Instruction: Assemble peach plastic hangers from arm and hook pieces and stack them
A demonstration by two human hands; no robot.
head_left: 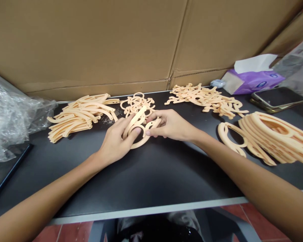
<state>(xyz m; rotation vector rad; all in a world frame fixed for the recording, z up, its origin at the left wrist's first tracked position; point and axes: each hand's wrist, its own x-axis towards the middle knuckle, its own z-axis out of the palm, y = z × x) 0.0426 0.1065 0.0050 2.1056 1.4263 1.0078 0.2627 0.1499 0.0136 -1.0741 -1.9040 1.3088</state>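
My left hand (pixel 116 141) and my right hand (pixel 170 126) meet at the middle of a black table (pixel 146 181). Both are closed on pale orange plastic pieces (pixel 138 129): a curved arm piece and a ring-shaped piece, pressed together between the fingers. Just behind the hands lies a small pile of ring-and-hook pieces (pixel 137 102). A stack of long curved arm pieces (pixel 78 116) lies to the left. A heap of small hook pieces (pixel 207 97) lies at the back right.
A fanned stack of assembled orange pieces (pixel 270 136) lies at the right. Cardboard sheets (pixel 141 43) wall the back. Crumpled clear plastic (pixel 10 114) sits at the left. A purple tissue pack (pixel 252 80) and a phone (pixel 277 97) lie at the back right.
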